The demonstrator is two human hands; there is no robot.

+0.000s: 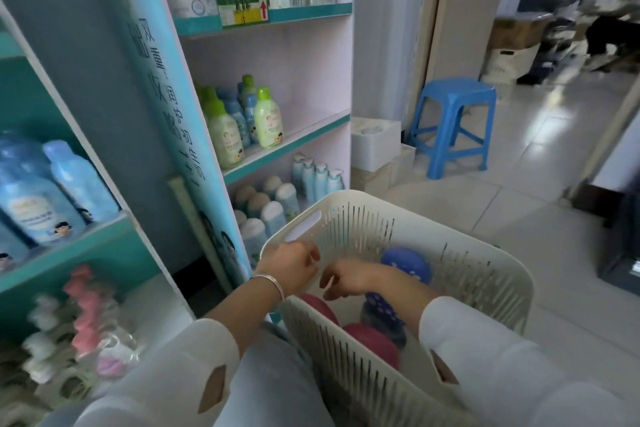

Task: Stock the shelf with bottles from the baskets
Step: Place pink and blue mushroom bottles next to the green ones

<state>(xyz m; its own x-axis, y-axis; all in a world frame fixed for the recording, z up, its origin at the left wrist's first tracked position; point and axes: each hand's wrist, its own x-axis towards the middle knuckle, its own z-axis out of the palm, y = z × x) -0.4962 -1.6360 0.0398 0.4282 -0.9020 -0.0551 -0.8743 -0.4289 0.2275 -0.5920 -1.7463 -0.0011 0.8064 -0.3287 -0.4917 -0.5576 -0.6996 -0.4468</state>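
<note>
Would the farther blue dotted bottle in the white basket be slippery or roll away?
The farther blue dotted bottle looks like smooth plastic, so probably slippery. Its rounded shape suggests it may roll if laid down. Lying loose in the white basket, neighbours might shift.

Head cam, fwd+down, close over basket (360, 229)

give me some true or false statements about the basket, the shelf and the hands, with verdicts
The basket holds blue bottles and pink bottles. True.
The stool is red. False: it is blue.
Green-capped bottles stand on the shelf. True.
The bracelet is on the right wrist. False: it is on the left wrist.
Both hands rest on the stool. False: the left hand and right hand are at the basket.
</note>
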